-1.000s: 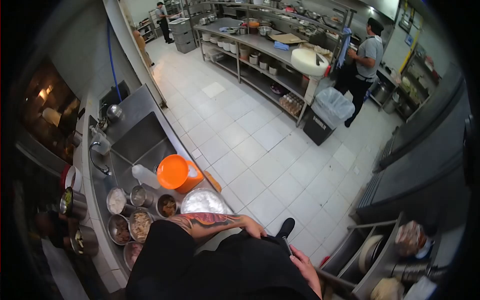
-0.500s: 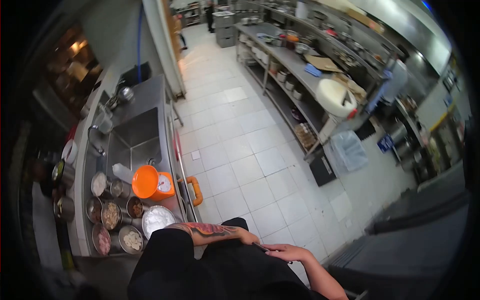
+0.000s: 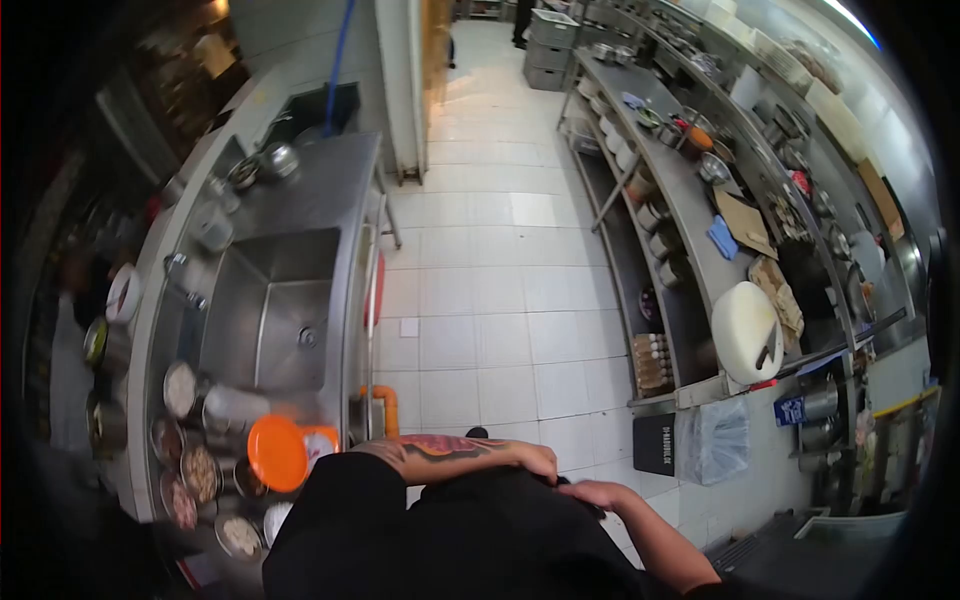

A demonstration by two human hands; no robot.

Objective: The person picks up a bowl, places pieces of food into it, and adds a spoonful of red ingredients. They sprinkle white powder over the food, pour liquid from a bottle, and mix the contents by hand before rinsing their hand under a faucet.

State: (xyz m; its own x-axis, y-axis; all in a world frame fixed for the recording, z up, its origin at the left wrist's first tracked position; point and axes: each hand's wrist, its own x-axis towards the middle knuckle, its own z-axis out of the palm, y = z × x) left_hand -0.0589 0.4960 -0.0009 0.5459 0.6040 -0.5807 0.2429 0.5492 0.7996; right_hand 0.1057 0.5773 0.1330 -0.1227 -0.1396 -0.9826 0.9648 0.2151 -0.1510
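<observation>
My left hand (image 3: 537,459), at the end of a tattooed forearm, is closed near the front of my dark clothing. My right hand (image 3: 598,494) is beside it with its fingers bent round a small dark object (image 3: 565,483) between the two hands. That object is mostly hidden, and I cannot make out what it is. To the left on the steel counter are an orange scale (image 3: 278,452) and several metal bowls of food, one holding pale slices (image 3: 240,537).
A steel sink (image 3: 275,310) lies at the left. Along the right runs a long steel table (image 3: 680,200) with shelves, a white round board (image 3: 748,332) and cardboard. Below it stand a black box (image 3: 654,445) and a bin with a clear bag (image 3: 713,443). Grey crates (image 3: 550,48) stand far back.
The view has turned, so the sink, the table and the floor lie differently in the frame. A person in blue at the right table is out of view. My hands remain together, slightly further right.
</observation>
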